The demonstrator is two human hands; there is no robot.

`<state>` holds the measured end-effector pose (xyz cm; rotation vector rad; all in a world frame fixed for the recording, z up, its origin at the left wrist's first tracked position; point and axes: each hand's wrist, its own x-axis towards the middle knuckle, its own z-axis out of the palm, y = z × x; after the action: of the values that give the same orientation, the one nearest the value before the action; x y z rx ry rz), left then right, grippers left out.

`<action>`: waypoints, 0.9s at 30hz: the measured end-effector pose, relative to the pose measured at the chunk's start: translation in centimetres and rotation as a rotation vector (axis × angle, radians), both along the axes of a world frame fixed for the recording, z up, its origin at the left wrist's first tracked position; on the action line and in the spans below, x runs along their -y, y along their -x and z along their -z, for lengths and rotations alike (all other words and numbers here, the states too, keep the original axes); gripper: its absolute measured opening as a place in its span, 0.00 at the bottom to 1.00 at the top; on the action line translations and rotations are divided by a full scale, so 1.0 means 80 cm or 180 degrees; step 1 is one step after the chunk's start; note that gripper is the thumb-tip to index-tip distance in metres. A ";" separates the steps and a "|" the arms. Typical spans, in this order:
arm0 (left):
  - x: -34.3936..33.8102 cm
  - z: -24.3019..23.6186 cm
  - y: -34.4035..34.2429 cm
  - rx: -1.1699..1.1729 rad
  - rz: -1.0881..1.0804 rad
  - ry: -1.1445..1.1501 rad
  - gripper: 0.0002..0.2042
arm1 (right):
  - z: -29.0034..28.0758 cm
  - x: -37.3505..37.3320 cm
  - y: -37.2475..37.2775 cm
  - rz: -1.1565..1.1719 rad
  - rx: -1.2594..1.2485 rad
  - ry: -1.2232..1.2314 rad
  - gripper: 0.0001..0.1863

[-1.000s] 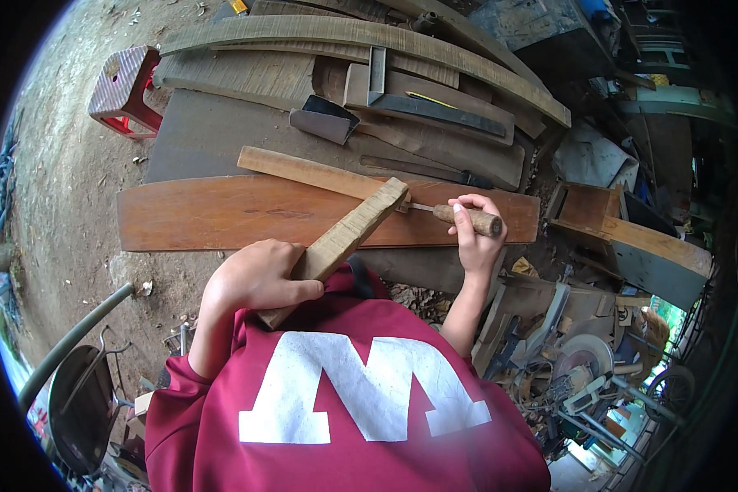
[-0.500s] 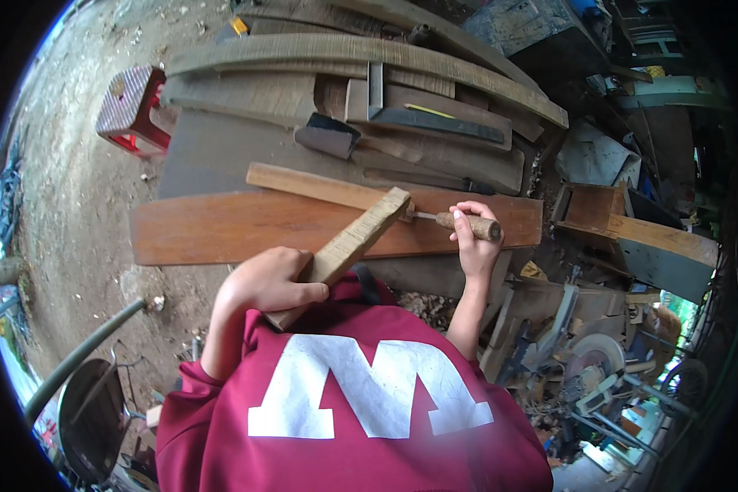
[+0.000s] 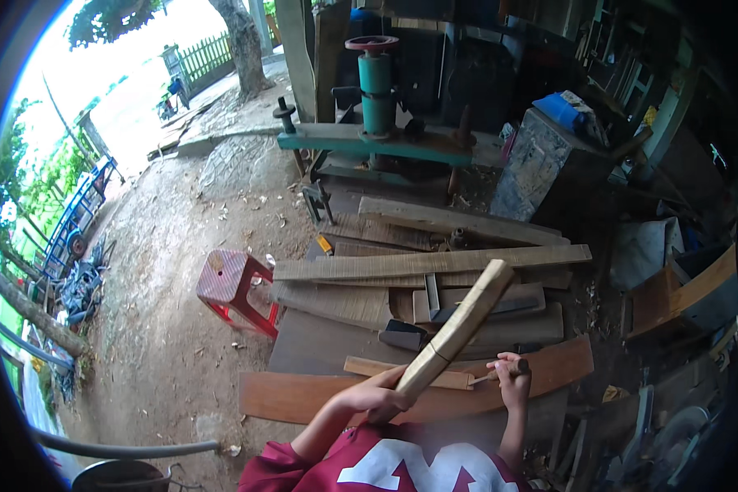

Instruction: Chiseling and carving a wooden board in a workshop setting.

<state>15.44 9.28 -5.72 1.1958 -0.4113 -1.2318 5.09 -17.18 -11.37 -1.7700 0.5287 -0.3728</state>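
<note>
My left hand point(image 3: 377, 394) is wrapped around the lower end of a thick squared wooden block point(image 3: 459, 326), which slants up and to the right, its far end raised. A chisel point(image 3: 517, 368) with a round wooden handle is gripped in my right hand point(image 3: 513, 389). The chisel's blade points left and meets the right end of a thin wooden strip point(image 3: 369, 366), as far as I can tell. Beneath that strip lies a long reddish-brown board point(image 3: 287, 395). The block hides part of the strip and the board.
Beyond the board are a try square point(image 3: 432, 293), a dark sanding block point(image 3: 402, 336) and several rough planks point(image 3: 328, 269). A red plastic stool point(image 3: 225, 279) stands at the left. Farther back is a green iron press point(image 3: 375, 90), with a stained cabinet point(image 3: 533, 164) to its right.
My view has tilted up and shows more of the yard and the press. The wooden block's far end has risen away from the chisel. The chisel stays at the strip's end.
</note>
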 end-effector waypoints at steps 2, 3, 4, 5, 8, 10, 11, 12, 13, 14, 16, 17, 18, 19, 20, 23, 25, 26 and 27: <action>0.019 -0.003 0.001 0.0349 -0.0480 -0.0941 0.29 | 0.004 -0.001 0.000 0.0118 0.0282 -0.0008 0.09; 0.017 -0.007 -0.001 0.0412 -0.0392 -0.0968 0.29 | 0.002 -0.006 -0.003 0.0213 0.0328 -0.0040 0.09; 0.016 -0.007 -0.004 0.0243 -0.0525 -0.0902 0.30 | -0.001 -0.007 -0.010 0.0214 0.0303 -0.0058 0.09; 0.014 -0.009 -0.006 0.0067 -0.0650 -0.0841 0.30 | -0.001 -0.010 -0.013 0.0220 0.0272 -0.0079 0.09; -0.003 -0.029 -0.016 -0.0166 -0.0079 -0.0310 0.26 | -0.002 -0.018 -0.023 0.0254 0.0395 0.0161 0.07; 0.003 -0.051 -0.016 -0.0406 0.0617 0.0059 0.21 | -0.001 -0.017 -0.024 0.0257 0.0311 0.0376 0.07; 0.008 -0.056 -0.014 -0.0280 0.0871 0.0021 0.23 | 0.014 -0.016 -0.020 0.0303 0.0306 0.0376 0.07; 0.012 -0.054 -0.014 -0.0350 0.1165 -0.0151 0.25 | 0.036 -0.012 -0.018 0.0297 0.0335 0.0624 0.07; 0.014 -0.048 -0.015 -0.0425 0.1436 -0.0325 0.27 | 0.041 -0.012 -0.018 0.0269 0.0361 0.0869 0.07; 0.015 -0.040 -0.017 -0.0428 0.1423 -0.0313 0.27 | 0.040 -0.007 -0.022 -0.0120 0.0589 0.1393 0.07; 0.020 -0.028 -0.023 0.0325 0.1688 -0.0280 0.30 | 0.021 -0.018 -0.019 0.0007 0.0061 0.0241 0.08; 0.019 -0.030 -0.026 0.0322 0.1706 -0.0258 0.30 | 0.026 -0.017 -0.018 -0.0061 0.0065 0.0155 0.08; 0.016 -0.036 -0.032 0.0346 0.1899 -0.0247 0.30 | 0.028 -0.015 -0.015 -0.0029 0.0054 0.0157 0.08; 0.018 -0.044 -0.035 0.0368 0.2093 -0.0234 0.30 | 0.029 -0.013 -0.013 0.0022 0.0050 0.0088 0.09; 0.016 -0.065 -0.032 0.0410 0.1671 0.0316 0.29 | 0.036 -0.016 -0.014 0.0021 0.0050 -0.0018 0.09; 0.004 -0.059 -0.034 -0.1114 0.1656 0.0134 0.25 | 0.144 0.017 0.012 0.0211 0.0089 0.0849 0.15; -0.001 -0.021 -0.029 -0.1515 0.1192 0.0134 0.21 | 0.067 -0.009 -0.001 -0.0067 0.0157 0.1197 0.13; 0.006 -0.014 -0.031 -0.2136 0.1373 0.0037 0.20 | 0.055 -0.014 0.000 -0.0017 0.0009 0.1225 0.11; 0.013 -0.014 -0.029 -0.2751 0.1558 -0.0087 0.18 | 0.051 -0.016 0.004 0.0043 -0.0132 0.1235 0.10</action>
<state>17.78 8.21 -4.62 0.4903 -0.0259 -2.0371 4.78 -15.91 -15.44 -2.1520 0.5226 -0.4729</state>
